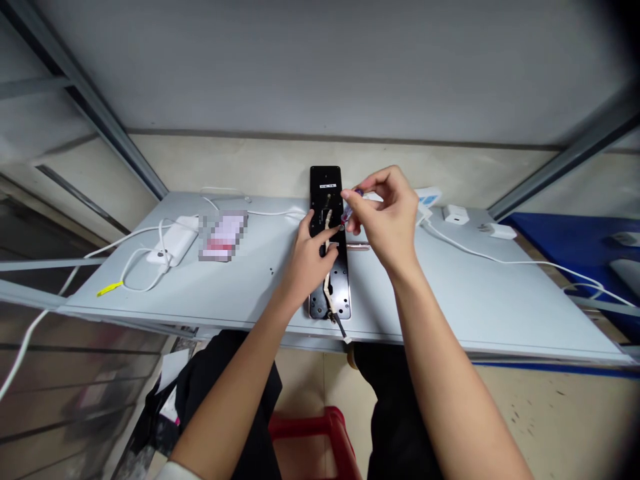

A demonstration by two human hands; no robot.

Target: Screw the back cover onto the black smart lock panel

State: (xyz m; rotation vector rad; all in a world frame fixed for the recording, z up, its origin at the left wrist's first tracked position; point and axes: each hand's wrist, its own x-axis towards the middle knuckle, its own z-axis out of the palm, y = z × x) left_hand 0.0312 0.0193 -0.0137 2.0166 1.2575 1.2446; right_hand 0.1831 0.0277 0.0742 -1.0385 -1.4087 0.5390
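A long black panel (326,179), perhaps part of a door lock, lies on the grey-white table with its screw holes and a white label facing up. A pale wrapped cable (327,288) runs down its middle and ends in a plug (347,339) past the near edge. My left hand (311,260) rests on the panel with fingers spread, the index fingertip near a hole at its right edge. In my right hand (393,217) is a small screwdriver (346,215), pinched and tilted, its tip down by that fingertip. Whether the tip touches a screw is hidden.
To the left are a white power bank (175,241) with a cable and a blurred phone (226,235). Tiny dark bits (271,271) lie left of the panel. On the right stand white chargers (455,214) and a long cable. A red stool (313,425) is below.
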